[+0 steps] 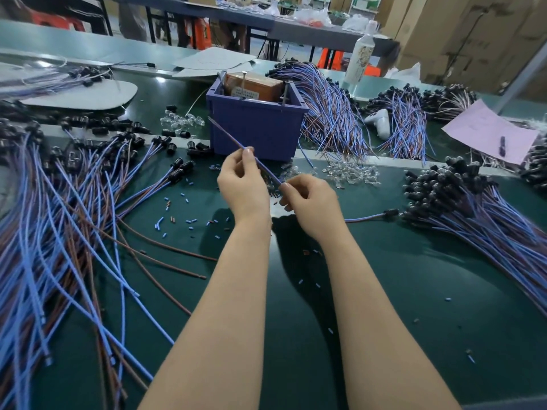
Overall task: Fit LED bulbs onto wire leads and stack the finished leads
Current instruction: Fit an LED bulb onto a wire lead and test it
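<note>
A lead (pixel 228 134) slants above the tabletop (pixel 384 276), pinched in the grip of both the left hand (pixel 242 182) and right hand (pixel 310 205), before a purple bin (pixel 257 128). Clear bulbs (pixel 346 173) lie just right of the hands, with a stack of leads (pixel 473 211) farther right.

Bin (pixel 257 131) stands ahead of you; leads (pixel 59 232) lie left, stack (pixel 473 208) right, bulbs (pixel 349 173) between bin and stack
</note>
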A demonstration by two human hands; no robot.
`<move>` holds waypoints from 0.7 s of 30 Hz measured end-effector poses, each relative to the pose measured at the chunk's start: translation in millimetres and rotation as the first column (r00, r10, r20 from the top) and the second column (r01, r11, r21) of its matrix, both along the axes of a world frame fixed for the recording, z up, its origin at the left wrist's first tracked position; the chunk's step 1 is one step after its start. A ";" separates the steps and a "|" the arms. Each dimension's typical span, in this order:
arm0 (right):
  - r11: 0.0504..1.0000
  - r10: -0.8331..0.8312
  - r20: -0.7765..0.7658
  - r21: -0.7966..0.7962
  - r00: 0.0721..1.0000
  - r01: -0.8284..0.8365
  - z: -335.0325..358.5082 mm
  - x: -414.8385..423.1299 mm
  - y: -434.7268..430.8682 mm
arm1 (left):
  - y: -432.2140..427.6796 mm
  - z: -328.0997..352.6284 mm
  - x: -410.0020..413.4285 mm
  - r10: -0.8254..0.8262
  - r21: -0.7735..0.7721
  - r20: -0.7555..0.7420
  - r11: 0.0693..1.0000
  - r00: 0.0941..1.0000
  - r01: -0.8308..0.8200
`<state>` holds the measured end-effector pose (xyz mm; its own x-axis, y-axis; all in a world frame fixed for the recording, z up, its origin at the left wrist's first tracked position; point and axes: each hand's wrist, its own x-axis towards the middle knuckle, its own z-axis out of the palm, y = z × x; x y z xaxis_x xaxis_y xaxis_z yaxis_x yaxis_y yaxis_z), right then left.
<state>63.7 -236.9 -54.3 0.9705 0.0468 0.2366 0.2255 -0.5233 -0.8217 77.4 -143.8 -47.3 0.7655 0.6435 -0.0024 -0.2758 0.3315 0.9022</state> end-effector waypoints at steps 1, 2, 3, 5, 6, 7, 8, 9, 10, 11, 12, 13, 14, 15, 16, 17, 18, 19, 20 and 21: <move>1.000 -0.003 0.017 0.004 1.000 0.002 0.4 -0.4 1.8 | -0.7 0.4 -0.3 -0.021 -0.024 -0.003 0.999 1.000 0.021; 0.999 -0.015 0.034 0.032 0.999 0.014 1.0 -0.7 3.7 | -2.9 0.7 -0.7 -0.071 -0.013 -0.013 0.997 0.997 0.071; 0.997 -0.036 0.050 0.073 0.998 0.032 1.8 -1.2 5.0 | -6.2 0.0 -0.9 -0.143 0.028 -0.033 0.989 0.989 0.144; 0.985 -0.093 0.061 0.153 0.994 0.083 2.7 -1.3 6.3 | -14.0 -3.1 -0.6 -0.300 0.200 -0.136 0.925 0.944 0.323; 0.977 -0.119 0.046 0.181 0.992 0.109 2.5 -1.0 6.3 | -16.3 -4.9 0.0 -0.339 0.284 -0.191 0.879 0.921 0.382; 0.970 -0.136 0.020 0.205 0.991 0.129 2.6 -1.0 6.3 | -17.3 -6.5 0.3 -0.353 0.328 -0.221 0.851 0.909 0.410; 0.964 -0.139 -0.006 0.226 0.990 0.137 2.6 -1.3 6.5 | -17.2 -6.9 0.4 -0.360 0.335 -0.232 0.843 0.904 0.422; 0.963 -0.131 -0.025 0.234 0.991 0.134 2.1 -1.2 6.5 | -16.4 -6.8 0.3 -0.360 0.326 -0.230 0.847 0.904 0.420; 0.969 -0.124 -0.029 0.212 0.992 0.128 1.3 -1.0 6.9 | -15.0 -6.7 0.3 -0.351 0.324 -0.225 0.853 0.909 0.409; 0.977 -0.125 -0.019 0.172 0.992 0.126 1.0 -1.3 7.4 | -13.8 -6.9 0.3 -0.337 0.334 -0.221 0.855 0.915 0.396; 0.981 -0.135 0.000 0.142 0.991 0.134 0.6 -1.1 8.1 | -13.0 -7.2 0.8 -0.327 0.348 -0.218 0.854 0.919 0.387; 0.979 -0.153 0.020 0.140 0.988 0.149 -0.1 -0.8 8.7 | -12.6 -7.5 1.1 -0.324 0.356 -0.209 0.854 0.923 0.380; 0.973 -0.176 0.036 0.160 0.984 0.168 -0.2 -0.5 9.3 | -13.1 -7.6 0.9 -0.321 0.360 -0.197 0.855 0.926 0.373; 0.962 -0.205 0.046 0.194 0.978 0.192 -0.5 0.2 9.5 | -13.9 -7.3 0.2 -0.315 0.361 -0.183 0.859 0.931 0.362; 0.945 -0.236 0.046 0.242 0.971 0.219 -0.3 1.0 9.5 | -14.7 -6.8 -0.3 -0.305 0.355 -0.167 0.869 0.938 0.346; 0.921 -0.266 0.031 0.302 0.963 0.245 0.0 2.3 9.1 | -15.2 -6.2 -0.9 -0.290 0.335 -0.152 0.885 0.945 0.325; 0.893 -0.289 0.010 0.364 0.957 0.265 0.7 3.0 8.4 | -14.7 -5.4 -1.3 -0.269 0.306 -0.138 0.904 0.953 0.299; 0.867 -0.304 -0.009 0.411 0.953 0.281 1.4 3.5 7.5 | -13.6 -4.9 -1.7 -0.243 0.277 -0.126 0.922 0.962 0.269; 0.852 -0.314 -0.023 0.435 0.949 0.292 1.4 3.8 6.9 | -11.9 -5.0 -1.1 -0.211 0.256 -0.117 0.938 0.970 0.235; 0.851 -0.314 -0.022 0.437 0.949 0.292 0.7 3.9 6.3 | -10.2 -5.2 -0.4 -0.177 0.249 -0.115 0.947 0.977 0.201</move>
